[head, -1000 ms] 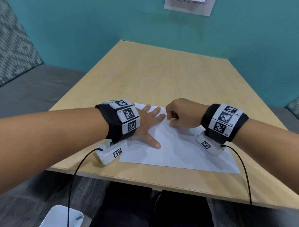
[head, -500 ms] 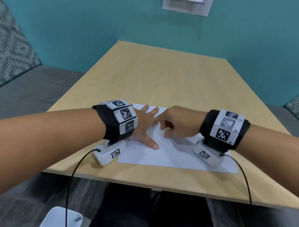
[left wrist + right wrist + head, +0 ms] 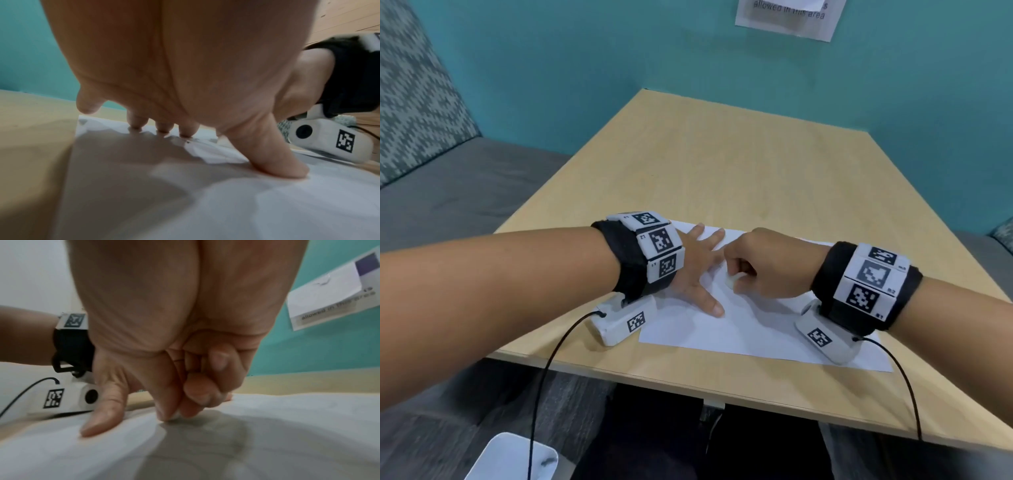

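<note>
Currently: white paper sheet [image 3: 756, 329] lies flat on worktop [image 3: 722, 164], near front edge. Left hand [image 3: 697, 270] open, fingers spread, palm raised, fingertips [image 3: 162, 128] and thumb pressing sheet's left part. Right hand [image 3: 767, 265] curled into fist, just beside left forefinger, gripping nothing; thumb and forefinger tips pressed down on sheet's middle.

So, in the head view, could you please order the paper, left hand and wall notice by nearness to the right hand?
1. paper: under the right hand, touching.
2. left hand: close beside, leftward.
3. wall notice: far beyond the table.
</note>
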`<act>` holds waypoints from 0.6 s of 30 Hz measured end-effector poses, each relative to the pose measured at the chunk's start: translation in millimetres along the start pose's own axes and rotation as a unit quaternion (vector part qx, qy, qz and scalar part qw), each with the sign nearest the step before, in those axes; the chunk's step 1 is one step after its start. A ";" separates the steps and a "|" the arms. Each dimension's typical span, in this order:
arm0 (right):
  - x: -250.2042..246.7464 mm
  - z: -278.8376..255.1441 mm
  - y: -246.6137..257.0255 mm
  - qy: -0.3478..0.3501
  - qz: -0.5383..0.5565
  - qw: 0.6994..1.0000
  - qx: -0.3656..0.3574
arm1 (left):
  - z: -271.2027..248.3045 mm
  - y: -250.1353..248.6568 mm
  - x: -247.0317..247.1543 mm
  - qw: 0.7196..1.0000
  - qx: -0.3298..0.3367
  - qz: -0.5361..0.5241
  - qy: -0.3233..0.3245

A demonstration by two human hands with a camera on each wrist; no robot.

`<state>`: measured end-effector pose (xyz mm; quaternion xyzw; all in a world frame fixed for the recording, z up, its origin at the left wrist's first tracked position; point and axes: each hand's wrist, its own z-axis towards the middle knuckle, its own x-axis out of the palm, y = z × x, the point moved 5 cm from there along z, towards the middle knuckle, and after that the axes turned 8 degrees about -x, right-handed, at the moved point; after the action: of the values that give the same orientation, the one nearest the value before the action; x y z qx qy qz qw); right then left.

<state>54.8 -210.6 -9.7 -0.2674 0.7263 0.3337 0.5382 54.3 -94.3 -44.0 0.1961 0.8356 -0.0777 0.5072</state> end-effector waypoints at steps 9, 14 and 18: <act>-8.8 2.5 -10.1 -0.010 0.009 0.999 0.034 | -21.1 11.9 -2.7 1.000 -0.023 0.014 0.006; -9.7 7.9 -8.3 -0.005 0.011 0.999 0.038 | -40.5 29.8 7.7 0.998 -0.025 0.000 0.053; -4.9 9.9 10.2 -0.003 0.026 1.000 0.008 | -35.5 29.4 11.9 0.999 -0.018 0.010 0.043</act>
<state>54.4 -196.3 -4.9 -0.2430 0.7341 0.3422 0.5339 32.4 -52.9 -35.6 0.1984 0.8559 -0.0490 0.4750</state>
